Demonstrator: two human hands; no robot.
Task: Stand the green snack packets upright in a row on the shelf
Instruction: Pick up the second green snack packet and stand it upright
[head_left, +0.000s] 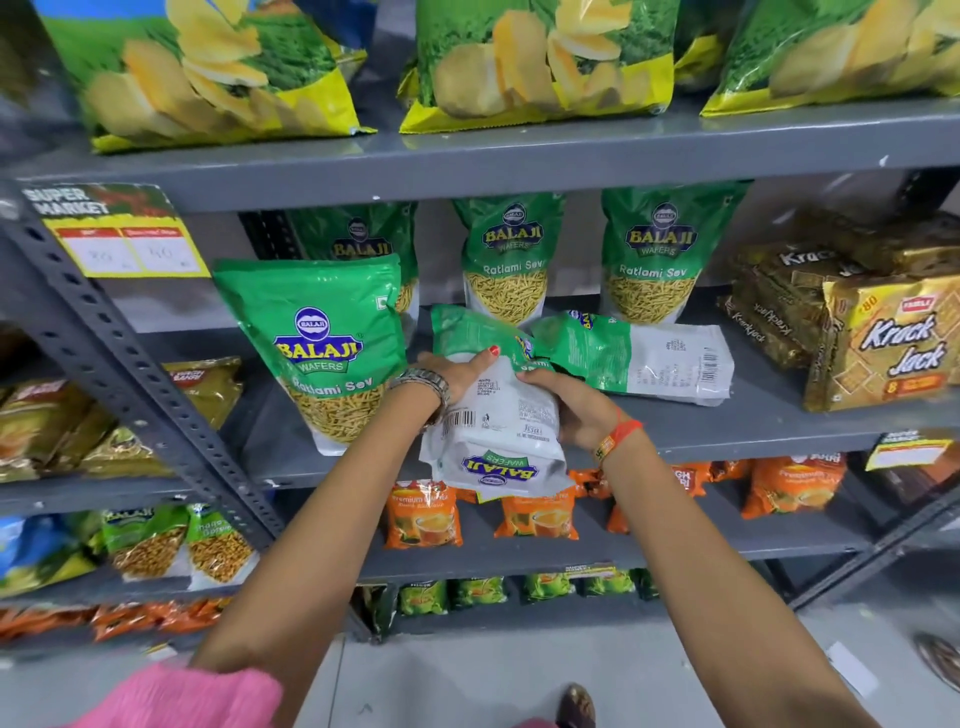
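Note:
Both hands grip one green and white snack packet (496, 415), back side up and lying over the front edge of the grey shelf (727, 421). My left hand (452, 371) holds its left side, my right hand (571, 410) its right side. A second green packet (639, 358) lies flat on the shelf just right of it. One packet (322, 343) stands upright at the front left. Three more stand upright at the back: one at the left (363, 239), one in the middle (506, 260), one at the right (660, 260).
Gold biscuit packs (878, 343) are stacked at the right end of the same shelf. Large chip bags (540, 57) fill the shelf above. Orange packets (423, 514) sit on the shelf below. A slanted steel upright (130, 374) and a price tag (119, 234) stand at the left.

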